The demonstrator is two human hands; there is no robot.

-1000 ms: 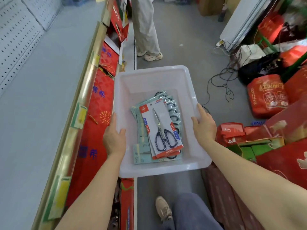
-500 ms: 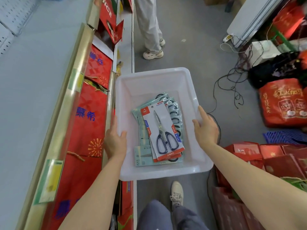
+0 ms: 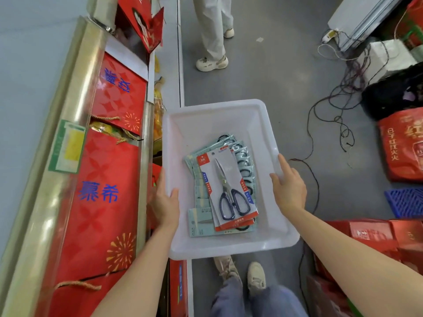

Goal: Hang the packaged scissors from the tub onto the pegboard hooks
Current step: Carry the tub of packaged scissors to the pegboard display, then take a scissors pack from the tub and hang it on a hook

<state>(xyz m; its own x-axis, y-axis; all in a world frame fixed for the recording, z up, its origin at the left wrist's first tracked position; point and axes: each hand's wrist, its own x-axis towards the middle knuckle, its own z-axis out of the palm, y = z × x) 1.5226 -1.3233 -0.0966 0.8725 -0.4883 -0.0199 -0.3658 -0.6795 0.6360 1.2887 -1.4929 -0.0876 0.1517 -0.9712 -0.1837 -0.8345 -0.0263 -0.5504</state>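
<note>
A white plastic tub (image 3: 212,106) is held up over the grey floor, beside the shelf. Inside lies a fanned stack of teal-carded scissor packs (image 3: 199,225). On top sits a white-and-red carded pack of scissors (image 3: 229,186) with dark blue handles. My left hand (image 3: 163,207) grips the tub's left rim, thumb over the edge, its fingers hidden outside the wall. My right hand (image 3: 289,191) holds the right rim, thumb inside and index finger lying along the edge. No pegboard hooks are in view.
Red gift boxes (image 3: 109,179) fill the shelf at left behind a gold rail. Another person's legs (image 3: 212,30) stand ahead in the aisle. Loose cables (image 3: 332,110), red bags (image 3: 402,145), a blue crate (image 3: 407,202) and red boxes (image 3: 366,234) crowd the right.
The tub has travelled forward along the aisle with me; shelf boxes and floor clutter slid past. Both hands keep the same hold on the rims.
</note>
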